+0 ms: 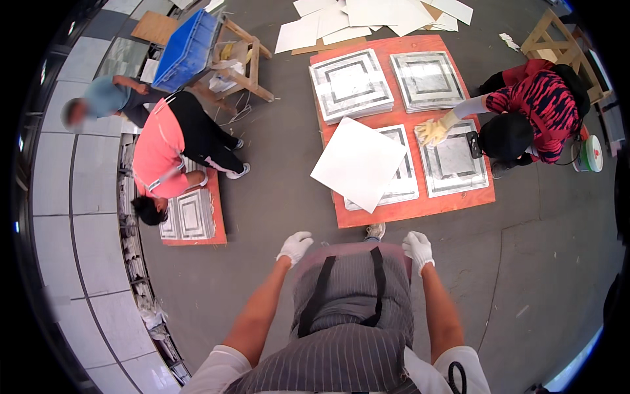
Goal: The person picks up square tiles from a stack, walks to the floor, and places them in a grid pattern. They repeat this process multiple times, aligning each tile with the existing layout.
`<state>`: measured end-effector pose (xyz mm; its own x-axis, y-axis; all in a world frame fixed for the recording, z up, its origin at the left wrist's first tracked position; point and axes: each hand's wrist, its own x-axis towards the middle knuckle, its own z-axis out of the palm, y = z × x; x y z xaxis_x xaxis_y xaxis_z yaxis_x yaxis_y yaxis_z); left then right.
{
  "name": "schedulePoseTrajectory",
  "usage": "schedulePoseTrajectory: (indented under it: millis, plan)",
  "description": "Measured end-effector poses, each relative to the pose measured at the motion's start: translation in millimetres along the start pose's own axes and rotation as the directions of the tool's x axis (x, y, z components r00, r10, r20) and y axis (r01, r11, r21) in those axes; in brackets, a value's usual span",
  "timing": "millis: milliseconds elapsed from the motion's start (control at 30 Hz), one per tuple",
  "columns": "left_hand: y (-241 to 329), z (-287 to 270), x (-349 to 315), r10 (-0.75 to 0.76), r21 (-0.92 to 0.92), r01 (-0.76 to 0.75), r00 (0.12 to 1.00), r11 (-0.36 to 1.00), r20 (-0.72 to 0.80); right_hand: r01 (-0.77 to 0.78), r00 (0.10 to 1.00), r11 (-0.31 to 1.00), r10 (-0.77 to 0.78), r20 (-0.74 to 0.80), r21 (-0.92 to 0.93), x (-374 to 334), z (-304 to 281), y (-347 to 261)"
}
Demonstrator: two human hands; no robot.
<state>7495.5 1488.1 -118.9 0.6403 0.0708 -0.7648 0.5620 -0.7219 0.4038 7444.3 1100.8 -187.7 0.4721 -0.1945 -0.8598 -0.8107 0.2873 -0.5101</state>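
My left hand [295, 247], in a white glove, is beside the left edge of my grey striped apron [354, 289], fingers curled in. On the apron's other side my right hand [418, 249], also gloved, has its fingers bent inward. Whatever either hand may hold is hidden. Ahead of both hands stands a low red board [405, 217] bearing stacks of square marble-patterned tiles [351, 79]. A plain white square sheet [359, 164] lies turned askew over the near left stack, apart from my hands.
A person [525, 125] at the right lays a yellow-gloved hand on the near right tiles [454, 157]. Another person [170, 144] bends over a smaller red board [220, 213] at left. A blue bin [187, 52], scattered white sheets [367, 20] and a bucket [588, 155] stand or lie around.
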Motion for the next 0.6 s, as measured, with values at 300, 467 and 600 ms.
schedulePoseTrajectory:
  millis: [300, 467, 600]
  plan:
    - [26, -97, 209, -0.074, 0.502, 0.04, 0.996, 0.864, 0.048, -0.132, 0.986, 0.99, 0.136, -0.1, 0.044, 109, 94, -14]
    - [41, -96, 340, -0.036, 0.557, -0.059, 0.987, 0.828, 0.158, -0.174, 0.949, 0.982, 0.187, -0.255, 0.072, 148, 132, -7]
    - [28, -82, 444, -0.062, 0.399, -0.021, 0.979, 0.917, 0.196, -0.177, 0.903, 0.984, 0.174, -0.394, 0.029, 197, 169, 53]
